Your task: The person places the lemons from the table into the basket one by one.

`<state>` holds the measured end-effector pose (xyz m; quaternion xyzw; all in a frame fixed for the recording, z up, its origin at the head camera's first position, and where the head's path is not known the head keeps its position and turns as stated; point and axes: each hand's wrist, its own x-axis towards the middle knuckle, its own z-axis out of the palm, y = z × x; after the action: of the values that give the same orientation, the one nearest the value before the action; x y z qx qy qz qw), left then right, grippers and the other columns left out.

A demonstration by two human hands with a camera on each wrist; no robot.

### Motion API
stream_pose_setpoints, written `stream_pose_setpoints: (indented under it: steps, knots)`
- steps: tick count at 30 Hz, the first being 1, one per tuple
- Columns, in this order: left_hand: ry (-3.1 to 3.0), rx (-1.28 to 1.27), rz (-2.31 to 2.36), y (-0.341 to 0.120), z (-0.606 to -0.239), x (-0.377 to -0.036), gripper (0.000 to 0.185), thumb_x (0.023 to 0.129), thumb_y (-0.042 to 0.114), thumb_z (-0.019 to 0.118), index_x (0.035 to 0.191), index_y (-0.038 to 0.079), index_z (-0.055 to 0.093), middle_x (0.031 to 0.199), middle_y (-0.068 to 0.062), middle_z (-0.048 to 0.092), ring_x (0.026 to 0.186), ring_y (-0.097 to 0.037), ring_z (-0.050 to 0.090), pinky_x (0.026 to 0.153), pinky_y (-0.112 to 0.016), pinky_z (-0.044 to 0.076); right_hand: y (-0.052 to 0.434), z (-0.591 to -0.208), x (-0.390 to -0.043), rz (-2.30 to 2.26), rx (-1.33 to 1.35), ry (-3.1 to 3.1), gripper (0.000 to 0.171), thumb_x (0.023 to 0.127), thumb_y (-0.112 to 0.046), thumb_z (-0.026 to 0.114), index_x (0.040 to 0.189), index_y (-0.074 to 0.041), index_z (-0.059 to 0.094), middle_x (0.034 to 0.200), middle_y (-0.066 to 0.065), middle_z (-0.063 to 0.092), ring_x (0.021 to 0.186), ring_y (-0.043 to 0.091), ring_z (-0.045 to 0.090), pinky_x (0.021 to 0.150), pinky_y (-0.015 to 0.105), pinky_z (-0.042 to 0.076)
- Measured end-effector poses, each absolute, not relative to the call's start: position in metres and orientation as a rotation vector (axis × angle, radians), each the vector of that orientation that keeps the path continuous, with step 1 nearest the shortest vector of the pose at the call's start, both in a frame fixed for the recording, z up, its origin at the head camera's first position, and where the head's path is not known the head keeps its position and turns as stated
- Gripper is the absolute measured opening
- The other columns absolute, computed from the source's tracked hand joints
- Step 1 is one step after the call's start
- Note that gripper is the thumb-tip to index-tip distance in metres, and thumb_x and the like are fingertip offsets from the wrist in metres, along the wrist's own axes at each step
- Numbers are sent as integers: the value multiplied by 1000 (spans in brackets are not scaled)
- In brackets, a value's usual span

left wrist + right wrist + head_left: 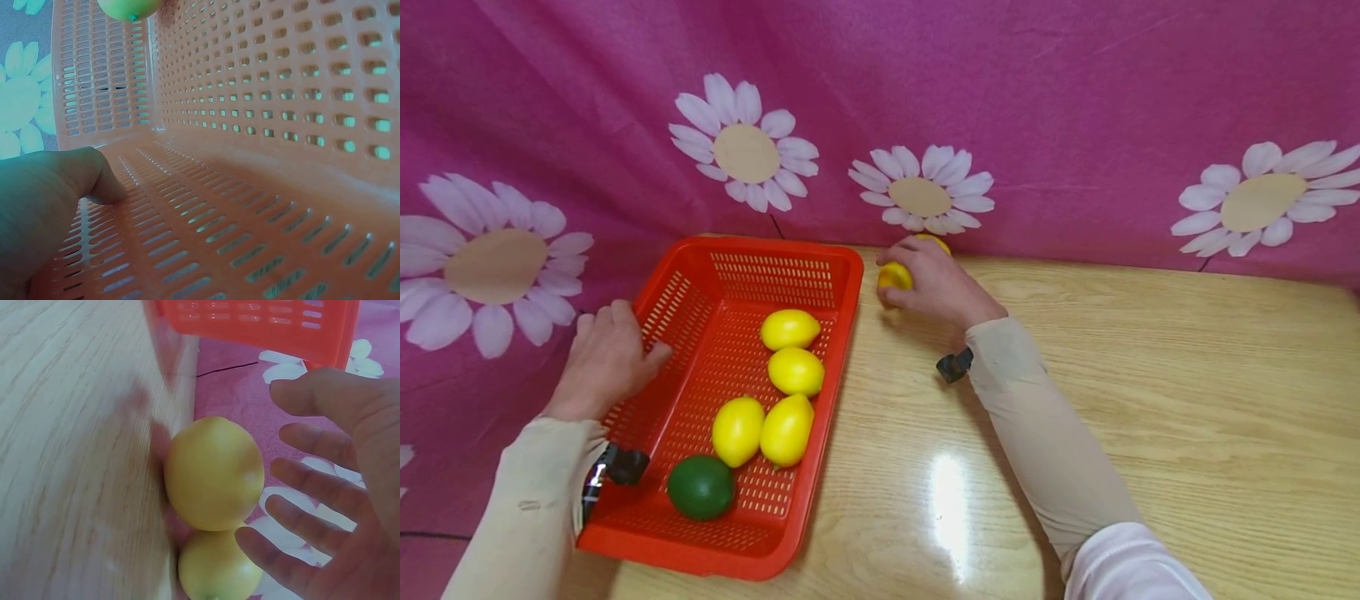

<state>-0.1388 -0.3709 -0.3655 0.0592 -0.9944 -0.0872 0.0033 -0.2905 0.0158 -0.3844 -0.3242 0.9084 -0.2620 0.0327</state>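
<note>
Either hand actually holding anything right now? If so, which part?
Left hand grips the red basket by its left rim, thumb inside the wall. Right hand hovers open over two lemons on the table, not yet closed on either.

A red slotted basket is holding four yellow lemons and a green lime. The counter is showing pale wood grain, and the far cloth is showing magenta with white daisies.
</note>
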Motion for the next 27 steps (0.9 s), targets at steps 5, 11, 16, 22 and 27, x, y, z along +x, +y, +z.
stream_pose_setpoints:
  steps: [5, 11, 16, 22, 27]
  knots:
    - [-3124, 190, -272, -371, -365, -139, 55, 90, 20, 73, 114, -15, 37, 94, -30, 45, 89, -42, 40, 78, -50, 34, 16, -386, -290, -808, -976, 2775, 45, 94, -30, 72, 133, -9, 65, 137, 9, 62, 130, 30, 50, 119, 45, 38]
    - [-3127, 203, -277, -371, -365, -139, 56, 90, 20, 73, 115, -14, 37, 96, -30, 46, 89, -42, 41, 79, -50, 36, 16, -387, -289, -795, -939, 2766, 42, 94, -32, 72, 131, -12, 66, 139, 8, 60, 132, 28, 47, 118, 45, 40]
    - [-3123, 205, -282, -370, -366, -138, 55, 90, 19, 73, 115, -14, 37, 96, -30, 46, 90, -42, 41, 79, -50, 36, 16, -390, -289, -752, -948, 2784, 42, 95, -33, 71, 131, -13, 65, 141, 7, 58, 135, 27, 46, 121, 43, 38]
    - [-3121, 193, -278, -371, -365, -138, 54, 90, 19, 72, 114, -15, 37, 95, -30, 45, 89, -42, 40, 77, -49, 36, 16, -393, -291, -734, -931, 2781, 45, 94, -33, 71, 134, -13, 63, 143, 7, 57, 135, 27, 47, 121, 44, 39]
    - [-3124, 210, -285, -371, -365, -138, 54, 91, 20, 71, 114, -15, 37, 95, -30, 45, 90, -42, 39, 77, -49, 36, 17, -396, -293, -757, -956, 2775, 43, 95, -31, 71, 133, -13, 64, 142, 6, 60, 137, 27, 49, 123, 44, 37]
